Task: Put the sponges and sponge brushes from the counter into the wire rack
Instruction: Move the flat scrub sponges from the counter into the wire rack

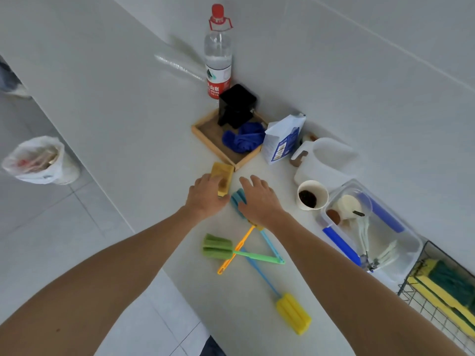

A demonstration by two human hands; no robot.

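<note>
A yellow-brown sponge [223, 173] lies on the white counter beside a wooden tray, and my left hand [207, 195] lies over its near end with fingers curled on it. My right hand [259, 200] rests with fingers spread on the blue head of a sponge brush [237, 199]. Nearer me lie three more sponge brushes with crossed handles: a green-headed brush [217, 246], a yellow-headed brush [293, 313] on a blue handle, and an orange handle [237, 249]. The wire rack [421, 301] at the right edge holds yellow-and-green sponges [447, 286].
A wooden tray [205, 138] holds a black box and a blue cloth. Behind it stands a water bottle [218, 52]. To the right are a white bag [284, 138], a white jug [321, 160], a paper cup [312, 195] and a clear tub [411, 242] of utensils. The counter edge runs on the left.
</note>
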